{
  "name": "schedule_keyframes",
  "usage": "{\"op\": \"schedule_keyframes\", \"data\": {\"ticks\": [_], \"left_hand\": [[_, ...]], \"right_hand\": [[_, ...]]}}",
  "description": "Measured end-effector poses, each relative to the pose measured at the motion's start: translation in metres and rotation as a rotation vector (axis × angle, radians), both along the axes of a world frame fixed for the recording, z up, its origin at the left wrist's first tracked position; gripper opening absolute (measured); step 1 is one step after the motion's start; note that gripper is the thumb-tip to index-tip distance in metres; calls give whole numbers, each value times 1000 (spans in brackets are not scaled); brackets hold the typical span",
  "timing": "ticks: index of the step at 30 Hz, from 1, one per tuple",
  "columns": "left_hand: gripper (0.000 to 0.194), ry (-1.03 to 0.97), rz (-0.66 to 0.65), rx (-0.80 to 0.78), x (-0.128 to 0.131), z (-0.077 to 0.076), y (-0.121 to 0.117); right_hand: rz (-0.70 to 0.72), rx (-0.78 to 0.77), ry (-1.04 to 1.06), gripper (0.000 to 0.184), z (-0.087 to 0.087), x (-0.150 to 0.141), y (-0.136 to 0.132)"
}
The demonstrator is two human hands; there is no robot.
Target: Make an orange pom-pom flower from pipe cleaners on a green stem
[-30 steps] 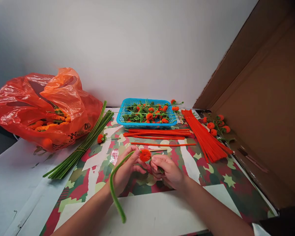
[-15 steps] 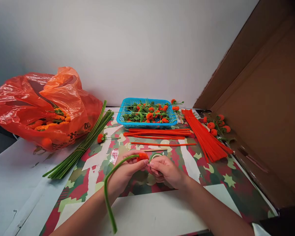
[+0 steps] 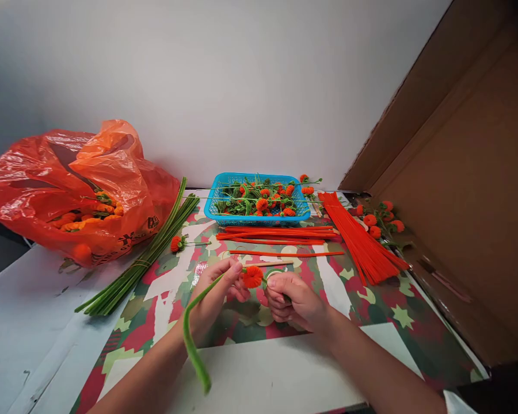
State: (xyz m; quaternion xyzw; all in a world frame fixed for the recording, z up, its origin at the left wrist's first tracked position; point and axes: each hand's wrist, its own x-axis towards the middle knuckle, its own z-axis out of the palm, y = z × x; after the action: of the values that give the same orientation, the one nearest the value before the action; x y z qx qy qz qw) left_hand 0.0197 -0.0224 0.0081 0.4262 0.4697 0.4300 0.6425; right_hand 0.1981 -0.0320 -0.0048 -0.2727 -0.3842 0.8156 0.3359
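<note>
An orange pipe-cleaner flower (image 3: 252,276) is held between my two hands over the table. With thumb and fingers my left hand (image 3: 216,290) pinches a green pipe cleaner (image 3: 190,336) beside the flower head; its long free end curves down over my left forearm. My right hand (image 3: 296,299) is closed on the flower's thin stem on the other side, mostly hidden by the fingers. A pale ring, perhaps a tape roll (image 3: 273,272), shows partly behind the right fingers. Just beyond the hands lies a thin wooden stick (image 3: 270,263).
Finished flowers fill a blue basket (image 3: 259,219) at the back. Orange pipe cleaners (image 3: 358,238) lie fanned at the right. A green pipe-cleaner bundle (image 3: 142,259) and an orange plastic bag (image 3: 125,167) are at the left. A cardboard panel (image 3: 466,201) stands at the right.
The orange flower head has turned to face me more, and my left fingers have shifted onto the green pipe cleaner. Its free end has swung slightly up. My right hand stays nearly in place.
</note>
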Motion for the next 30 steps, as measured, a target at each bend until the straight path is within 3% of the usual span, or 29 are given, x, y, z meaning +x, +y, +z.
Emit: {"op": "schedule_keyframes", "data": {"ticks": [12,17,20,23,26,28,30], "left_hand": [[52,-273,40,-92,-3,-1,8],[39,-390,-61,-105,4,-5,0],[41,-426,-97,-165,9,-4,-5],[28,-498,-42,-211,9,-3,-4],[20,-606,49,-322,7,-2,-2],[31,-677,29,-400,8,1,-3],[54,-731,-51,-399,10,4,-8]], "right_hand": [[79,-20,120,37,-1,5,1],[30,23,83,38,3,6,2],[-24,115,-27,40,0,5,2],[-121,342,-256,41,-3,2,-1],[-315,780,-611,37,-4,-1,-5],[-430,1113,-777,33,-2,0,-6],[-552,1366,-851,26,-1,2,-7]]}}
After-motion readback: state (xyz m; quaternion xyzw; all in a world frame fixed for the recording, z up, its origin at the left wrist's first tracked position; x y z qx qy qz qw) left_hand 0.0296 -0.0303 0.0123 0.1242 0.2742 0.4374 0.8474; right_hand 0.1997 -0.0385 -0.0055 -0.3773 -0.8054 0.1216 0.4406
